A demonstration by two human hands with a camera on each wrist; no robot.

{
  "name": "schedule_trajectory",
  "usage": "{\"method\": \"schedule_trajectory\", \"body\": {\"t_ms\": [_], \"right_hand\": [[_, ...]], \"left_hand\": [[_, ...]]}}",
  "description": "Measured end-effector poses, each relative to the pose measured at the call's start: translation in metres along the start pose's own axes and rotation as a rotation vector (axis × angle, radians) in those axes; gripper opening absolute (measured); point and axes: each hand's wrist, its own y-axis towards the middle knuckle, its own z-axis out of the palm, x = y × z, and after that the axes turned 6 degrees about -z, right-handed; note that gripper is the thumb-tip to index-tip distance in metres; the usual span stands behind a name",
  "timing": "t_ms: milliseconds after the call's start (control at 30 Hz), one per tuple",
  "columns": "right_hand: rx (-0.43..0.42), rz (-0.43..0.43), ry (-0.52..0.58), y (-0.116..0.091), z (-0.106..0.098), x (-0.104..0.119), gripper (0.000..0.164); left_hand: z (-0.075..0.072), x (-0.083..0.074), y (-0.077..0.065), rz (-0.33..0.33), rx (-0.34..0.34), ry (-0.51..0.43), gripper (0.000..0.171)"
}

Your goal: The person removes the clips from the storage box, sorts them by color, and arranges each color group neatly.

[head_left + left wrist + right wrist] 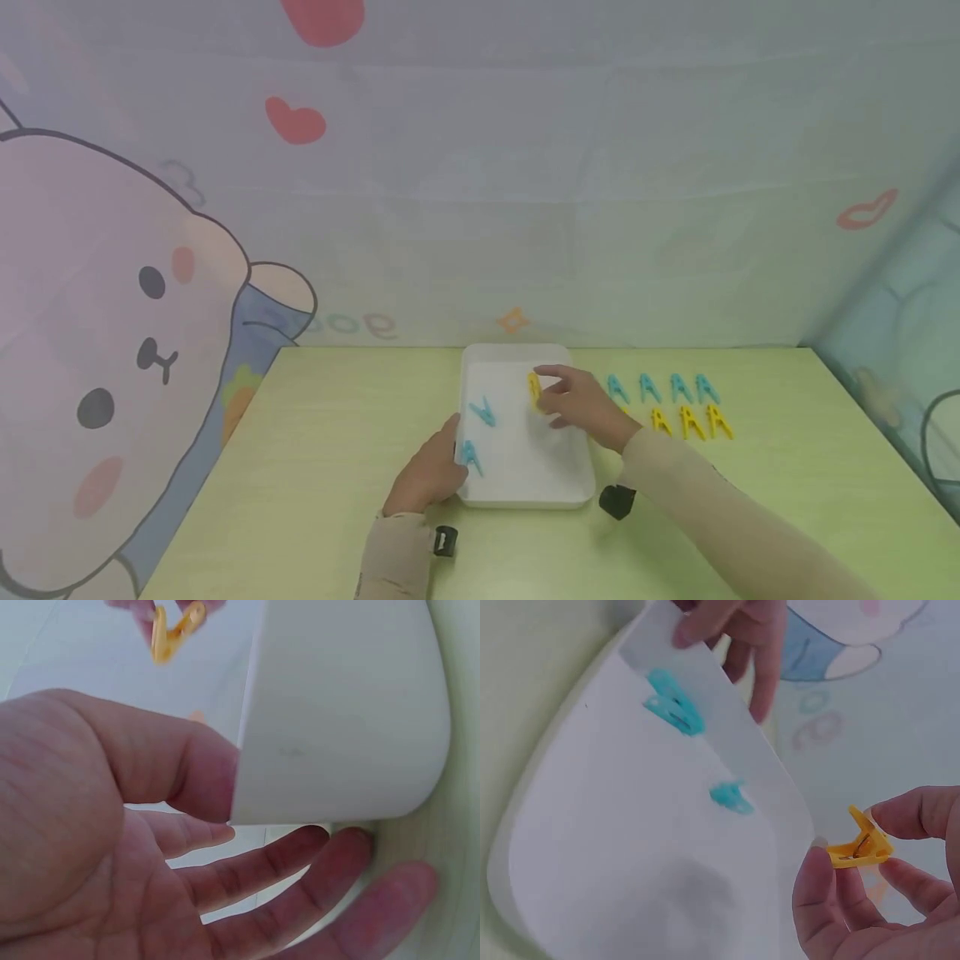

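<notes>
A yellow clothespin (861, 846) is pinched between the thumb and fingertips of my right hand (587, 407), above the far right part of a white tray (525, 471). My left hand (429, 473) grips that tray at its left side, thumb over the rim and fingers outside, as the left wrist view shows. Inside the tray lie two turquoise clothespins: one (484, 412) toward the middle left, another (471, 456) close to my left thumb. Both also show in the right wrist view.
Right of the tray, a row of turquoise clothespins (649, 388) lies behind a row of yellow clothespins (690, 423), partly covered by my right hand. The pale green table (322, 467) ends at a printed cloth backdrop (465, 208).
</notes>
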Motion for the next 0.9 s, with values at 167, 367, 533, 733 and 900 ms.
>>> {"method": "schedule_trajectory", "body": {"t_ms": [167,367,533,733,900], "right_hand": [[-0.007,-0.039,0.013,-0.009,-0.037,-0.006,0.055],[-0.044,-0.04,-0.022,-0.022,-0.08,-0.019,0.057],[-0.102,-0.001,-0.055,-0.034,-0.118,-0.031,0.061],[-0.16,0.005,-0.133,-0.051,-0.163,-0.053,0.065],[-0.194,0.006,-0.192,-0.064,-0.195,-0.075,0.067]], "left_hand": [[0.0,-0.001,0.0,-0.008,0.002,-0.009,0.076],[0.0,-0.003,-0.002,0.003,0.003,-0.025,0.077],[-0.001,-0.003,-0.003,-0.005,-0.003,-0.025,0.077],[0.0,-0.002,-0.001,-0.008,-0.002,-0.051,0.077],[0.001,-0.003,-0.001,-0.011,0.0,-0.07,0.076]]}}
